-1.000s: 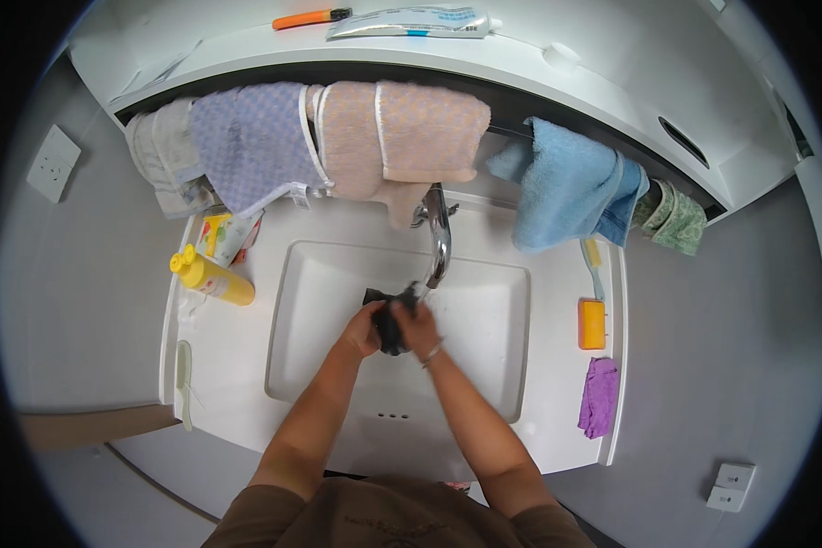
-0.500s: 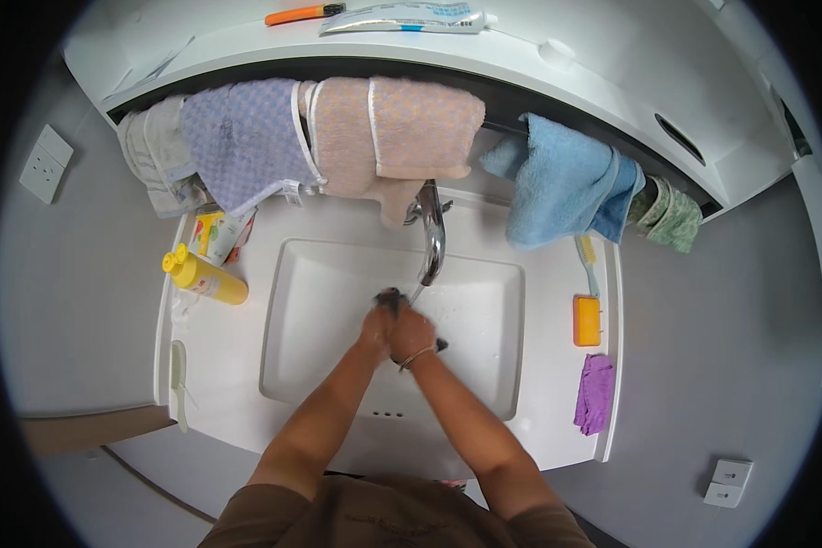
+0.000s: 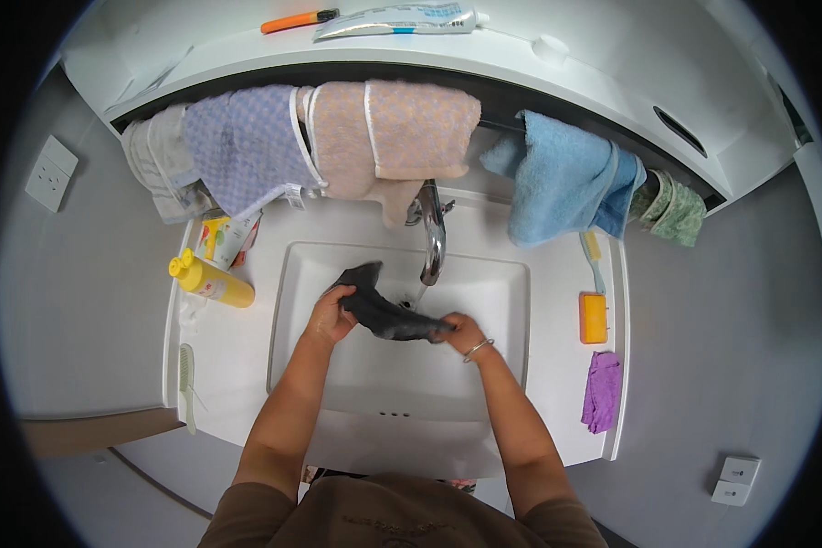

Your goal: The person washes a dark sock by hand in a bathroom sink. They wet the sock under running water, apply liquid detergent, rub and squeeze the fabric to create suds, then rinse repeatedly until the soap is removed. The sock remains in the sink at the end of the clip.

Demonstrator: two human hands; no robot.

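Note:
A wet-looking dark grey sock (image 3: 385,316) is stretched out over the white sink (image 3: 402,388). My left hand (image 3: 331,315) grips its wider end, with the thumb on top. At the other end, the narrower part is pinched in the fingers of my right hand (image 3: 463,335), which wears a bracelet at the wrist. Just beyond the sock hangs the chrome faucet (image 3: 435,242), with a thin stream of water under its spout. Part of the metal drain shows behind the sock.
Left of the basin stand a yellow bottle (image 3: 212,280) and a pale green comb (image 3: 186,384). On the right lie an orange soap bar (image 3: 593,318), a brush (image 3: 594,260) and a purple cloth (image 3: 601,393). Several towels, one blue (image 3: 562,178), hang below the shelf (image 3: 603,82).
My hands were together with the sock bunched between them under the faucet. They have moved apart, left and right, and the sock is now spread between them.

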